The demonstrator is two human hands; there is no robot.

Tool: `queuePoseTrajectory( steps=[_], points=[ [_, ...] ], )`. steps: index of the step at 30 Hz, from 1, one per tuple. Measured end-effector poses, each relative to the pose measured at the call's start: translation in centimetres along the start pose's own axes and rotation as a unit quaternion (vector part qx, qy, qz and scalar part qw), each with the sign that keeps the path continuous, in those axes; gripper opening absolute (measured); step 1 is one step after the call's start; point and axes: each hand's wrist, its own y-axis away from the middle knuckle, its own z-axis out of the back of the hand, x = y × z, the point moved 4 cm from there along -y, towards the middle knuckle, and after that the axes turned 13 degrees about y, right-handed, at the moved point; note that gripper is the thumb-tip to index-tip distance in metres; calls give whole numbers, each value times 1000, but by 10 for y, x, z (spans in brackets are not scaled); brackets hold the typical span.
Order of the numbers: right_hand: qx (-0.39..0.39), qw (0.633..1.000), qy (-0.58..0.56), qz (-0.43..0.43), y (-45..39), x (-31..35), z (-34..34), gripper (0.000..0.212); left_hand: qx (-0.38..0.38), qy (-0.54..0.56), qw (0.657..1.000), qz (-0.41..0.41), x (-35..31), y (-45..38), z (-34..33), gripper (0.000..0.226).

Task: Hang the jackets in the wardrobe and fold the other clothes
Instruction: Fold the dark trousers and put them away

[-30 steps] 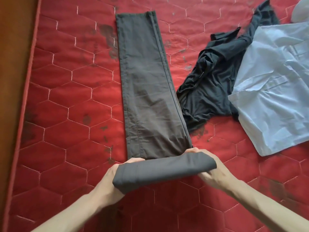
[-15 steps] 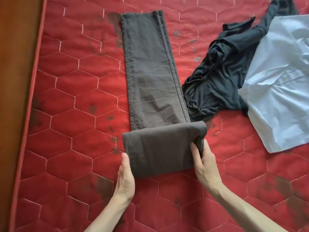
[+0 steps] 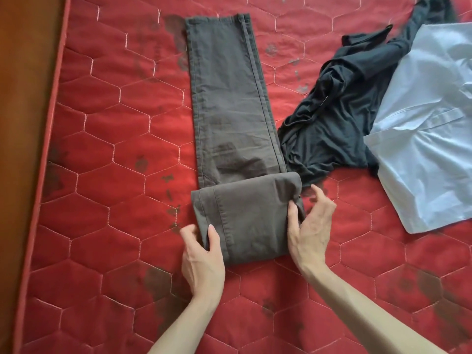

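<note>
Near end of trousers (image 3: 229, 103) now folded flat in 1 block; left hand (image 3: 203, 261) and right hand (image 3: 310, 236) pinch its sides, ready for another fold.

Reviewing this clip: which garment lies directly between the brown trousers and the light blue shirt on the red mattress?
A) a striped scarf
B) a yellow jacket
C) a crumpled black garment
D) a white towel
C: a crumpled black garment lies on the red mattress between the brown trousers and the light blue shirt, whose edge overlaps it.
</note>
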Motion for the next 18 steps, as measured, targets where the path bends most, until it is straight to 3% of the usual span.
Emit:
queuePoseTrajectory(
  steps=[3, 6, 9, 12, 18],
  points=[
    [-51, 972, 63, 222, -3, 13, 5, 59, -5, -82, 976, -201, -15, -9, -3, 43],
    [1, 899, 135, 416, 1, 26, -9, 61, 114, -187, 915, -340, -28, -16, -30, 59],
    [54, 892, 165, 418, -4, 20, -23, 70, 197, -267, 864, -378, -26, -23, -50, 68],
    [93, 911, 157, 370, -8, 1, -30, 80, 216, -277, 858, -374, -16, -35, -53, 72],
    [109, 913, 135, 370, -10, -7, -38, 83, 225, -270, 855, -380, -10, -40, -57, 75]
  ],
)
